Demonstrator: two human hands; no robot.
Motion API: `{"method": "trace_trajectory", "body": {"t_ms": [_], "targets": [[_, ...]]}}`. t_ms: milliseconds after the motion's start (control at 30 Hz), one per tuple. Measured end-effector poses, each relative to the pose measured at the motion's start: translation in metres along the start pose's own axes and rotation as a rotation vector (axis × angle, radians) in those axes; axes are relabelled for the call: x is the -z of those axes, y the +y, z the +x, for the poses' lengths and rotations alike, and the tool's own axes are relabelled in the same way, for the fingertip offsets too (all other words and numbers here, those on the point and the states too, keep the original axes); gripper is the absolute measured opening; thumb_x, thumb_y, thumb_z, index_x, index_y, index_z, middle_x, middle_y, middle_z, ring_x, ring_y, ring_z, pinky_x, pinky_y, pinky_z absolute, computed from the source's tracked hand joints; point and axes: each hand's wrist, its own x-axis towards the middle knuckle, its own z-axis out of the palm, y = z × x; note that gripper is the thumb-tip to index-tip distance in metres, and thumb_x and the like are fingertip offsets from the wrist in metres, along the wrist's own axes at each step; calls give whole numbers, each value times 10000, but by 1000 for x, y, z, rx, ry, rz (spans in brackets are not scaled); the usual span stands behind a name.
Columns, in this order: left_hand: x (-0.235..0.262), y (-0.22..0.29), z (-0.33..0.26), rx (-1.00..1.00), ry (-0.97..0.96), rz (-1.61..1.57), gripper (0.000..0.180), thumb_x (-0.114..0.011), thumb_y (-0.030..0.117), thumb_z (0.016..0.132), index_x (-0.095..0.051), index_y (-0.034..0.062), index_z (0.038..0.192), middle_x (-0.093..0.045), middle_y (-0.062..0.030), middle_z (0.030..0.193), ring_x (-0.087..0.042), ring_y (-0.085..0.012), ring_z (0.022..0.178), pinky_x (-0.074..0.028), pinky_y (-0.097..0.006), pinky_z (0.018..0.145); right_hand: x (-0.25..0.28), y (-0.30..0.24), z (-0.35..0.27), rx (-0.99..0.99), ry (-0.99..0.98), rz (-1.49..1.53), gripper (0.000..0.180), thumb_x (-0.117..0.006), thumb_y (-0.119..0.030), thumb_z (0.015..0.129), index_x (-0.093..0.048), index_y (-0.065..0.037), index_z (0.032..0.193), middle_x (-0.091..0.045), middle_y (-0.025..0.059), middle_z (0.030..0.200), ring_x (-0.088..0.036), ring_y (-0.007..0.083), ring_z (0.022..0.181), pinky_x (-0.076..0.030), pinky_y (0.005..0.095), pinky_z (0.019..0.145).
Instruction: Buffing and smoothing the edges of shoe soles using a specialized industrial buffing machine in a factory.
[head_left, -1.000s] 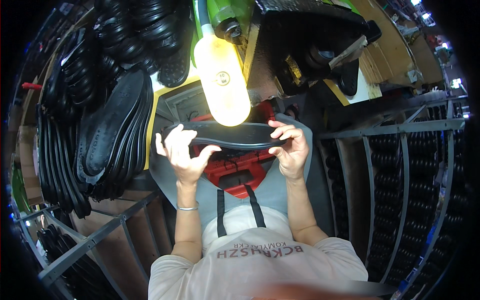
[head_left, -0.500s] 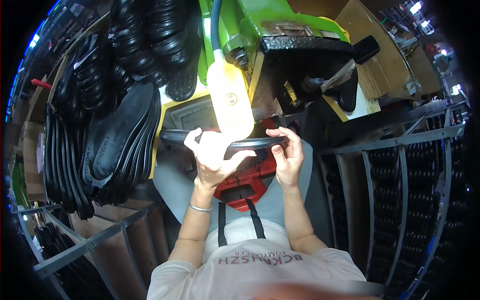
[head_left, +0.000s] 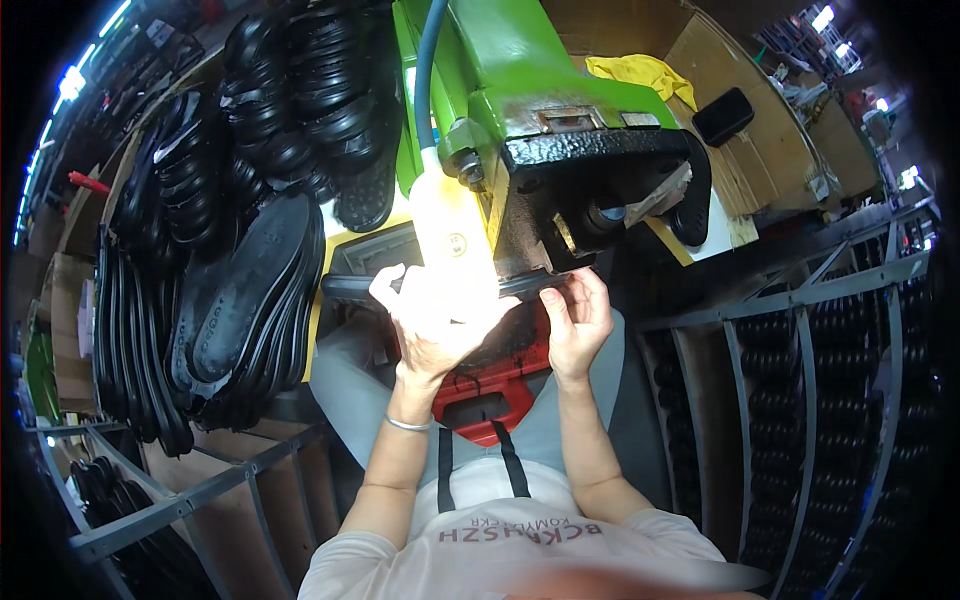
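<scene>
A black shoe sole (head_left: 350,288), seen nearly edge-on, is held level between my two hands in front of the green machine (head_left: 530,60). My left hand (head_left: 428,330) grips its middle-left part, with the lamp's glare washing out some of the fingers. At the right end, my right hand (head_left: 578,325) pinches the sole between thumb and fingers. That end lies close against the lower edge of the machine's black head (head_left: 590,165); whether they touch I cannot tell. A glowing lamp (head_left: 450,235) hangs just above my left hand and covers part of the sole.
Stacked black soles (head_left: 250,290) fill the left side. A red seat-like piece (head_left: 515,400) shows between my legs. Metal racks (head_left: 790,300) with soles stand right, another rack (head_left: 190,500) lower left. A yellow cloth (head_left: 645,75) and dark flat object (head_left: 723,117) lie near cardboard, upper right.
The sole's right end has come up closer to the machine head's lower edge. Both hands keep their hold. The whole view has shifted slightly, so the machine appears lower.
</scene>
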Motion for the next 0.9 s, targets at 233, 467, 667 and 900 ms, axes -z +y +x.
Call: {"method": "trace_trajectory", "body": {"t_ms": [233, 467, 667, 900], "targets": [[4, -3, 1, -19, 21, -1, 404, -861, 388, 590, -681, 146, 859, -610, -16, 825, -520, -220, 742, -339, -405, 753, 0, 3, 1, -42, -6, -7, 408, -710, 45, 802, -545, 68, 1175, -620, 143, 1118, -622, 197, 984, -500, 307, 885], [2, -19, -21, 124, -46, -66, 462, -903, 293, 547, -699, 66, 894, -638, -27, 785, -560, -233, 791, -391, -376, 753, -2, 5, 0, -87, -7, -57, 408, -728, 73, 767, -574, 79, 1144, -623, 143, 1110, -631, 195, 965, -509, 302, 876], [-11, -32, -41, 159, 5, -150, 341, -825, 276, 584, -587, 107, 761, -561, -28, 722, -533, -206, 700, -332, -410, 824, -6, 5, -2, -59, 15, -128, 377, -769, 85, 699, -627, 75, 1049, -652, 153, 1070, -649, 191, 913, -531, 295, 820], [-13, -45, -70, 329, 78, -367, 403, -888, 104, 569, -713, -23, 909, -711, -98, 841, -677, -201, 789, -538, -313, 767, -21, -9, -5, 147, -25, -381, 373, -821, 33, 635, -655, 57, 969, -685, 151, 964, -672, 213, 834, -545, 302, 750]]}}
